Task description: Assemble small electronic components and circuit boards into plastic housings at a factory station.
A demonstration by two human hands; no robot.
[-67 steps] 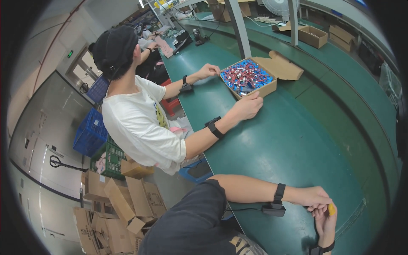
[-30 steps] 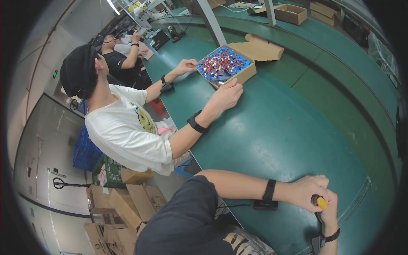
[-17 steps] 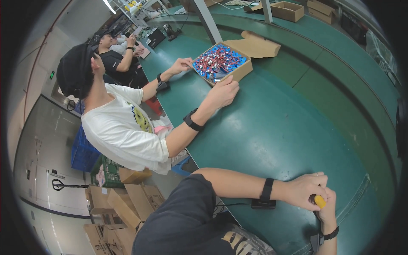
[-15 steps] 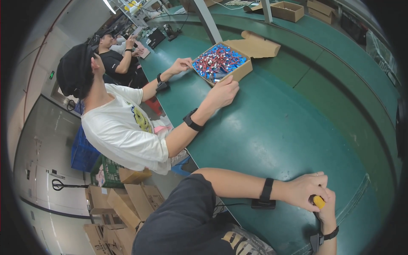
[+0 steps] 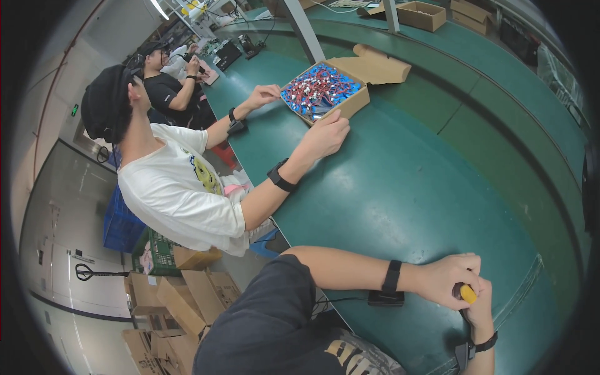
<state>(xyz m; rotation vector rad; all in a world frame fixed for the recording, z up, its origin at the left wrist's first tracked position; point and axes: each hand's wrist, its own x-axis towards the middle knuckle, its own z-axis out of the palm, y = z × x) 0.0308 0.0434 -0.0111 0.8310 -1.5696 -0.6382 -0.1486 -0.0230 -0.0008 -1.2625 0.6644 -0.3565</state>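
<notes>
My left hand and my right hand meet at the near right of the green table. Both close around a small yellow object, of which only the tip shows between the fingers. My left forearm lies across the table edge and wears a black wristband. A second black band sits on my right wrist.
A person in a white shirt and black cap sits to my left with both hands on an open cardboard box of red and blue wired parts. Another person in black sits beyond. More cardboard boxes stand at the back, and others lie on the floor.
My hands stay clasped on the yellow object. The view has shifted a little, and the person beside me keeps both hands at the box of parts.
</notes>
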